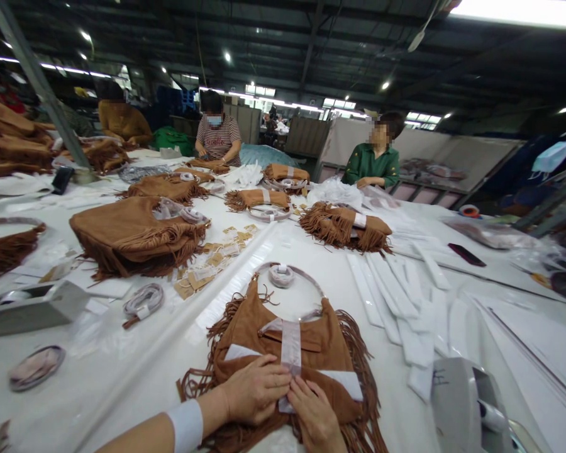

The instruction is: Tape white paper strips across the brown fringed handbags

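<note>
A brown fringed handbag [249, 321] lies in front of me on the table, its strap [311, 280] arched away at the top. A pale wrapping strip [291, 346] runs down its middle, across a white band [344, 379] that shows at both sides. My left hand [257, 390] rests on the bag from the left, fingers stretched over the strip's lower part. Beside it, my right hand [314, 412] lies with fingers extended against the strip's right edge. Both hands press on the bag, and their fingertips nearly meet. The left thumb is hidden. A small wrapped coil [282, 275] sits inside the strap loop.
Grey tape dispensers [469, 402] stand right and left. White strips [399, 289] lie at right, paper tags [212, 258] and a coiled strap [144, 301] at left. More fringed bags [136, 229] cover the table's far part. Several people [371, 157] are across the table.
</note>
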Demonstrator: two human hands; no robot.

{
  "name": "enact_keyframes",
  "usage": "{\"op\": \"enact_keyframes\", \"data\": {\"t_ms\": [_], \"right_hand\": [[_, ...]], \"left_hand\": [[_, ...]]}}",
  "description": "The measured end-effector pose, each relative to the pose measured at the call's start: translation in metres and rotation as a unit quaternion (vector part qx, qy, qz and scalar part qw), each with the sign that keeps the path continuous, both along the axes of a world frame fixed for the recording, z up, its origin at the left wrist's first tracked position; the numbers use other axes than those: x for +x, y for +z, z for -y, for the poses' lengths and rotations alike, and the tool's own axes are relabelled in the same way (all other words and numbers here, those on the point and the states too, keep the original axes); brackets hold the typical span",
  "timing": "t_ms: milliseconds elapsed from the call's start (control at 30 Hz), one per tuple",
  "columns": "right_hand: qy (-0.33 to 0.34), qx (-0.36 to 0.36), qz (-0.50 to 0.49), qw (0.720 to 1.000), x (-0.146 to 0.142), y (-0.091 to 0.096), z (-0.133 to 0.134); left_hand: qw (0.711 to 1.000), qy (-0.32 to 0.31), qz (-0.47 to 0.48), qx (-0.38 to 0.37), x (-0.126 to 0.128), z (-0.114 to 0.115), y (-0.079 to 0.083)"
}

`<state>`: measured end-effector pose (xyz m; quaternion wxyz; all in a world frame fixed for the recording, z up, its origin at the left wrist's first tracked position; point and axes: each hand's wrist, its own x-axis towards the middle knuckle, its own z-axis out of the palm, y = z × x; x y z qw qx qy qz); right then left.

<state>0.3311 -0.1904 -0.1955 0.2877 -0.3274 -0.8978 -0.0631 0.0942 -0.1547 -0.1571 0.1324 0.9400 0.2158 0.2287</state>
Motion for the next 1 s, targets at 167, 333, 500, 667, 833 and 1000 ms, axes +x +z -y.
{"op": "enact_keyframes", "data": {"t_ms": [167,333,500,667,833,1000], "right_hand": [[0.019,0.018,0.014,1.0,0.002,0.002,0.0],[0.024,0.023,0.013,0.999,0.001,-0.003,0.001],[0.004,0.001,-0.016,1.0,-0.001,0.0,0.002],[0.035,-0.014,0.006,0.999,-0.007,0.03,0.002],[-0.147,-0.12,-0.069,0.979,-0.034,0.061,-0.023],[-0.173,-0.134,0.05,0.974,-0.055,0.057,-0.053]], "left_hand": [[0.996,0.036,0.04,-0.064,0.01,0.004,0.007],[0.984,0.118,0.086,-0.097,0.02,0.012,0.009],[0.992,0.12,0.019,-0.038,0.017,0.015,0.005],[0.993,0.099,-0.023,0.052,0.014,0.016,-0.008],[0.995,0.09,-0.019,0.036,0.012,0.018,-0.007],[0.997,0.077,0.003,-0.015,0.011,0.015,-0.008]]}}
